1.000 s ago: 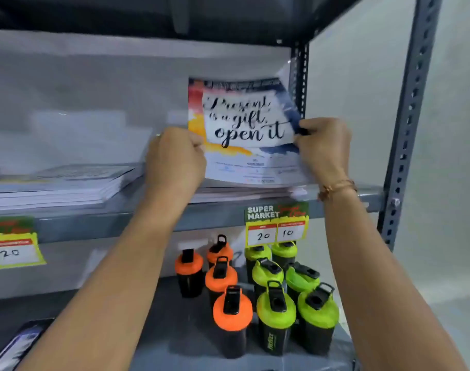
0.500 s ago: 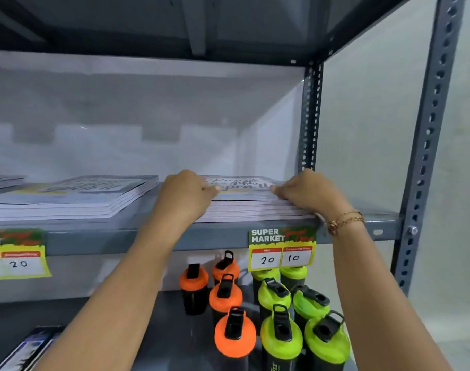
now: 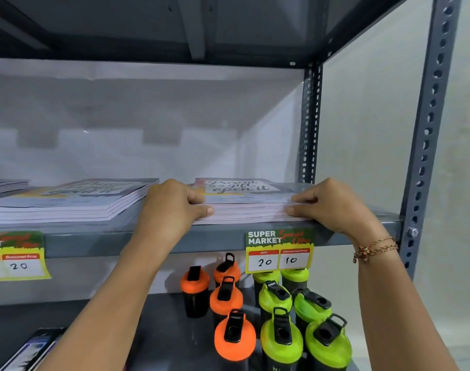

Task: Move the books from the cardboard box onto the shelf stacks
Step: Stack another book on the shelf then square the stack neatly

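Resting flat on the grey metal shelf (image 3: pixel 95 241), the right-hand stack of books (image 3: pixel 248 207) is gripped at both ends. The left hand (image 3: pixel 172 207) is closed on the stack's left edge, fingers on top and thumb against the side; the right hand (image 3: pixel 333 204) is closed the same way on its right edge. A second stack of books (image 3: pixel 76 200) lies on the same shelf, just left of the held stack and apart from it. A price tag (image 3: pixel 279 250) marked 20 and 10 is fixed to the shelf edge directly below the held stack. Orange-lidded bottles (image 3: pixel 226 298) and green-lidded bottles (image 3: pixel 303 322) stand on the level beneath that stack. The cardboard box is not seen
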`<state>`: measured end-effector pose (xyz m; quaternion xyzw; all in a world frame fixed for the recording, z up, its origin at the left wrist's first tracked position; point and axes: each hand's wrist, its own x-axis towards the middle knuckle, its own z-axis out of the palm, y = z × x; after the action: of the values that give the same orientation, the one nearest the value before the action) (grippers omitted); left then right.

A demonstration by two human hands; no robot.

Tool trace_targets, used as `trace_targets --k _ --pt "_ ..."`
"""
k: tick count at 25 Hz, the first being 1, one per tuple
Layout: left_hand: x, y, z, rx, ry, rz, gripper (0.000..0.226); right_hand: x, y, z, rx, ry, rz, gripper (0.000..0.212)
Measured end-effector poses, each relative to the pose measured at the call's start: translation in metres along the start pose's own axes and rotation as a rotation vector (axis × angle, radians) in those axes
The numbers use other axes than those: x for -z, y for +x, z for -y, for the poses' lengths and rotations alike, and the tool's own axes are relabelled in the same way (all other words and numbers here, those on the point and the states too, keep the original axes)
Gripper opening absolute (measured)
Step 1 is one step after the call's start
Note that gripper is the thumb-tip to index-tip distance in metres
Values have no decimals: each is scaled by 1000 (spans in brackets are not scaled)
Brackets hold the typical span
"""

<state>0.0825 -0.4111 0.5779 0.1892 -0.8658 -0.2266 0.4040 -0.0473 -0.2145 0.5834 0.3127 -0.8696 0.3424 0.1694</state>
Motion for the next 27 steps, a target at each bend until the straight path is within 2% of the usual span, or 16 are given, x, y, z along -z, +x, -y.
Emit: trace_targets --k 16,27 --pt "1 -13 13 -57 12 -154 23 -9 -15 1 -20 30 -174 32" --pt "-4 -15 17 -68 2 -187 26 -11 -12 1 -14 -1 -134 35"
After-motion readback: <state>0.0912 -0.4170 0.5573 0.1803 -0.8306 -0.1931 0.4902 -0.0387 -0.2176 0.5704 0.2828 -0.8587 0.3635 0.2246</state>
